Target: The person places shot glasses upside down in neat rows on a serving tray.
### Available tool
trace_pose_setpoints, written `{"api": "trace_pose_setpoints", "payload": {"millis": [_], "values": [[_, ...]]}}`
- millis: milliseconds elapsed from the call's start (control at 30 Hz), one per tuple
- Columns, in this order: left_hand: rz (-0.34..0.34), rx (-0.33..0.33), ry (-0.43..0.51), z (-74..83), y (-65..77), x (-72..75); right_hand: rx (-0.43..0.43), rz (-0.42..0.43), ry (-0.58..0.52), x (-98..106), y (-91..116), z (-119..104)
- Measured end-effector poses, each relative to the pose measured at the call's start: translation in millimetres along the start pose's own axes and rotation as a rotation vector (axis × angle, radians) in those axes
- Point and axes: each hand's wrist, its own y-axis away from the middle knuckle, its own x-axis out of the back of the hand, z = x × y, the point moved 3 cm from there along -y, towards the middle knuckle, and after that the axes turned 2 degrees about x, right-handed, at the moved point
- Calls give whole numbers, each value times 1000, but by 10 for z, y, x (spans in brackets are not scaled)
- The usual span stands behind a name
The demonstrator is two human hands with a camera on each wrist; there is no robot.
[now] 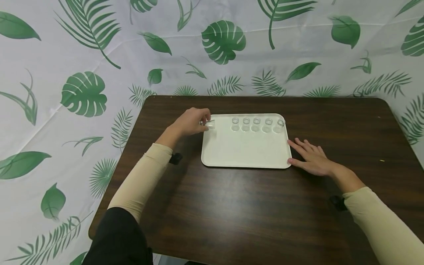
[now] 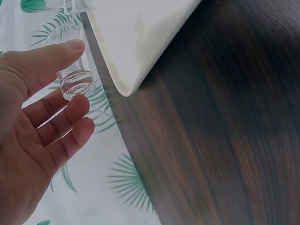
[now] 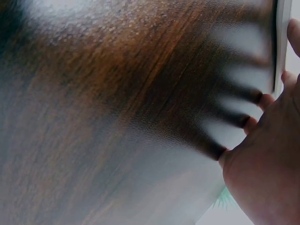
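My left hand [image 1: 193,121] holds a small clear shot glass [image 1: 210,124] on its side over the left end of a white tray [image 1: 245,151]. In the left wrist view, the thumb and fingers grip this shot glass [image 2: 77,77] near its thick base. Several similar clear glasses [image 1: 256,121] stand in a row along the tray's far side, towards the right. My right hand [image 1: 313,159] lies with fingers spread beside the tray, thumb and index fingertips at its right edge. In the right wrist view, the right hand [image 3: 267,154] has fingertips down on the table.
The tray lies on a dark wood-grain table [image 1: 238,213] with rounded corners. Behind it and to its left hangs a white cloth [image 1: 185,55] printed with green leaves. A dark wrist camera [image 1: 175,158] sits under the left forearm.
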Motion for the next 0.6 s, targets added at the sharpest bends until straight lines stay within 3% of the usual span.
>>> {"api": "trace_pose_setpoints", "payload": {"millis": [233, 600], "values": [[-24, 27, -66, 99, -157, -62, 27, 8, -27, 48, 39, -65], [-36, 71, -91, 179, -416, -204, 17, 9, -8, 48, 42, -66]]}}
